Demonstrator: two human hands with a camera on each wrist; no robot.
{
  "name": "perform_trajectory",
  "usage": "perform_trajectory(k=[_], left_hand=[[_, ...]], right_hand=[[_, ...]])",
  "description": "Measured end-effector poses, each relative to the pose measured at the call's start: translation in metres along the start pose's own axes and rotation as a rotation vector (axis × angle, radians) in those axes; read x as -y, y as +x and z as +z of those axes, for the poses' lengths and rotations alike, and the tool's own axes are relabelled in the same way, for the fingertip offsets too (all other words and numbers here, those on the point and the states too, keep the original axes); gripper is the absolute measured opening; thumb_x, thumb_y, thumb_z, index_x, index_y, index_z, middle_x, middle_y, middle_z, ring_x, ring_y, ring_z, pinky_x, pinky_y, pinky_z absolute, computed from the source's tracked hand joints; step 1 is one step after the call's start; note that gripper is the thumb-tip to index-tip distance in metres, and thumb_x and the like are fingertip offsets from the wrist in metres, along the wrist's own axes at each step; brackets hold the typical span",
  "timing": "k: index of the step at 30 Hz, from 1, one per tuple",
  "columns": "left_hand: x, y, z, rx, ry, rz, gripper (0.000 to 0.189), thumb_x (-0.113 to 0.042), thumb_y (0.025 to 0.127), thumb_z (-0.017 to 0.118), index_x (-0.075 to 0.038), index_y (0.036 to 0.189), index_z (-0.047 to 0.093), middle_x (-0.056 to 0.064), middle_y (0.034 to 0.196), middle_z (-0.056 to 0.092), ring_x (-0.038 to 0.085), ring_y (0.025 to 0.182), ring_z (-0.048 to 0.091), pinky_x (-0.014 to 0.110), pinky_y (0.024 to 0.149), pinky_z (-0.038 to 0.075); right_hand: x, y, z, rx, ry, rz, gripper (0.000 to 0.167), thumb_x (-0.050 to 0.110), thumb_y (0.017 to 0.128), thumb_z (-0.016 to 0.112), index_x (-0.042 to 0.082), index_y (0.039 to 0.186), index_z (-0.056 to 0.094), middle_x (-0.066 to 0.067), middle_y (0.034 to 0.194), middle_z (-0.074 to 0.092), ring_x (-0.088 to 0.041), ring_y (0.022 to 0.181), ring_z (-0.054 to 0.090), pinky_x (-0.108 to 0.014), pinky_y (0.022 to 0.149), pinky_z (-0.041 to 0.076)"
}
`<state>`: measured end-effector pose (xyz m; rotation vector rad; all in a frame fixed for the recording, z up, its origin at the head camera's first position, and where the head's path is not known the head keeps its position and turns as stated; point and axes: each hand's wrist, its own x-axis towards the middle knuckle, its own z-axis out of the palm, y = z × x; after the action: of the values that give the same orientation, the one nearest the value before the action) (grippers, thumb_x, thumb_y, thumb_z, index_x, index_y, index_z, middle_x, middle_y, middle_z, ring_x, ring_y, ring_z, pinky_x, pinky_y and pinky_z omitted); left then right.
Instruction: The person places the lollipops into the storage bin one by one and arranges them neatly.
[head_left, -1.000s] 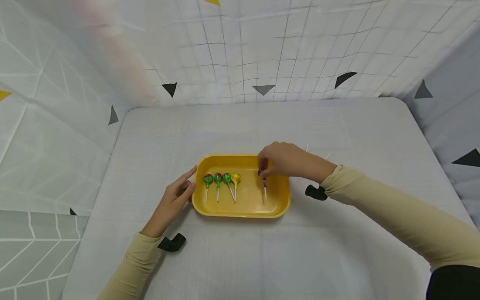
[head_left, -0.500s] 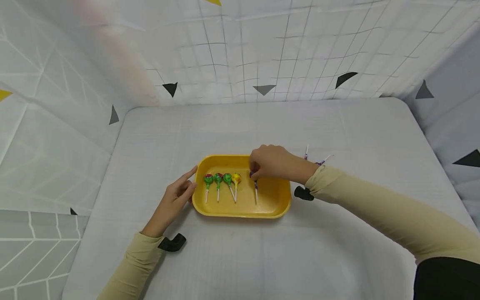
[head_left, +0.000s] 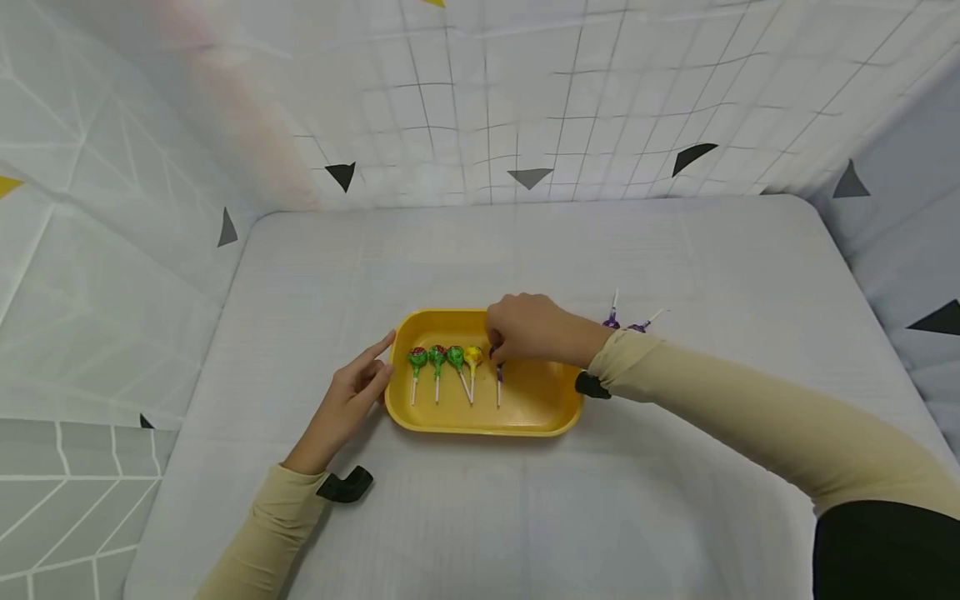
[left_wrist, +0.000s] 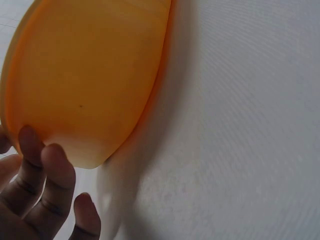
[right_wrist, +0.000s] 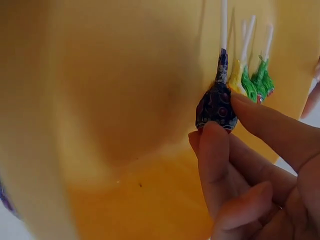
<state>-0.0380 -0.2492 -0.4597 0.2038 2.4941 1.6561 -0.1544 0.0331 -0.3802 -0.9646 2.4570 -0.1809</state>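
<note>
A yellow tray holds a row of wrapped lollipops on its left half: a green one, two more green ones and a yellow one. My right hand reaches over the tray's back rim and pinches a purple lollipop by its wrapped head, just right of the yellow one. In the right wrist view, thumb and fingertips meet that head, with the white stick pointing away. My left hand rests against the tray's left end, its fingers fairly straight and touching the outer wall.
Two more purple lollipops lie on the white-covered table behind the right sleeve, partly hidden by it. White patterned sheets rise at the back and sides.
My right hand has slid left across the tray with the purple lollipop, closer to the yellow one. Purple lollipops behind the sleeve have come into view. The left hand stays put.
</note>
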Motion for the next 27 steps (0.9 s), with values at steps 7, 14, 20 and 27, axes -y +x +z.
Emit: perform_trajectory(k=[7, 14, 20, 27], left_hand=[[0.001, 0.0, 0.0, 0.005, -0.002, -0.001, 0.052, -0.02, 0.11, 0.053, -0.022, 0.16, 0.041, 0.009, 0.08, 0.059, 0.033, 0.068, 0.057, 0.031, 0.062, 0.05], [0.004, 0.0, -0.001, 0.006, -0.008, 0.006, 0.052, -0.018, 0.11, 0.053, -0.022, 0.16, 0.041, 0.01, 0.08, 0.059, 0.032, 0.067, 0.057, 0.03, 0.061, 0.05], [0.004, 0.0, 0.0, 0.006, -0.005, 0.016, 0.051, -0.019, 0.11, 0.053, -0.02, 0.16, 0.041, 0.009, 0.08, 0.059, 0.033, 0.066, 0.056, 0.03, 0.06, 0.049], [0.003, 0.0, -0.001, 0.008, 0.001, 0.015, 0.052, -0.02, 0.11, 0.052, -0.02, 0.16, 0.04, 0.009, 0.081, 0.059, 0.031, 0.067, 0.057, 0.03, 0.061, 0.05]], right_hand=[[0.005, 0.003, 0.001, -0.013, -0.032, -0.009, 0.022, 0.031, 0.09, 0.082, 0.016, 0.08, 0.07, 0.002, 0.081, 0.068, -0.014, 0.069, 0.06, -0.027, 0.059, 0.046], [0.009, 0.01, 0.002, 0.019, -0.057, -0.027, 0.024, 0.031, 0.09, 0.082, 0.014, 0.08, 0.07, 0.002, 0.079, 0.068, -0.014, 0.069, 0.061, -0.027, 0.059, 0.048], [0.013, 0.011, 0.002, 0.033, -0.061, -0.021, 0.022, 0.027, 0.09, 0.083, 0.013, 0.082, 0.068, 0.001, 0.081, 0.068, -0.015, 0.069, 0.061, -0.027, 0.059, 0.048], [0.013, 0.013, 0.002, 0.041, -0.061, -0.017, 0.022, 0.027, 0.089, 0.083, 0.013, 0.081, 0.068, 0.001, 0.08, 0.067, -0.014, 0.068, 0.059, -0.026, 0.057, 0.045]])
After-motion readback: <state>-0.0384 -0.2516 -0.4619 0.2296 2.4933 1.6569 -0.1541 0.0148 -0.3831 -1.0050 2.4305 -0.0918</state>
